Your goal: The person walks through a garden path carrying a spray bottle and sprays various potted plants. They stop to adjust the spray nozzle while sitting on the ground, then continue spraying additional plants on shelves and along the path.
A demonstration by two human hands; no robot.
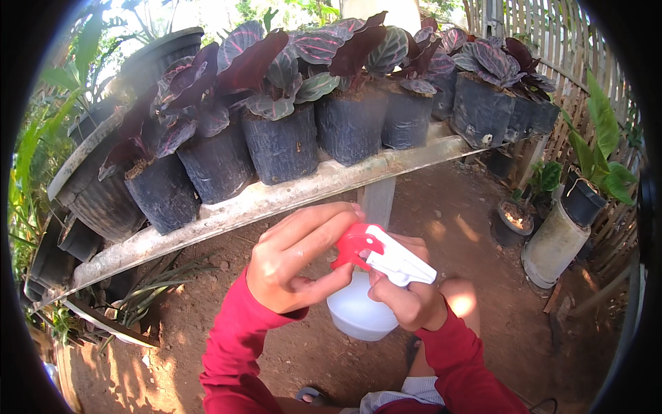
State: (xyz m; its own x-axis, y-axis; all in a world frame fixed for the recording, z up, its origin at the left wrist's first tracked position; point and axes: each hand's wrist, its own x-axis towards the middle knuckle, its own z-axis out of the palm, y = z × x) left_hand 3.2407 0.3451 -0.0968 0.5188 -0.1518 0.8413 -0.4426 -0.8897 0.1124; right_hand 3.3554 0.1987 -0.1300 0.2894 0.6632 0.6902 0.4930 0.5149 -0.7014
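A spray bottle with a red and white trigger head (385, 253) and a translucent white body (361, 308) is held up in front of me. My right hand (408, 290) grips it around the neck, just under the white part of the head. The fingers of my left hand (300, 259) touch the red nozzle end, the thumb below and the fingertips above. Beyond my hands, dark-leaved plants with pink veins (279, 77) grow in black plastic grow bags (282, 145) lined up on a shelf.
The pale concrete or wooden shelf (331, 181) crosses ahead on a grey post (377, 202). Large dark pots (98, 191) stand at the left. At the right are a potted green plant (584, 199) on a cylindrical stand (553, 246), a small pot (511, 225) and a bamboo fence (569, 57).
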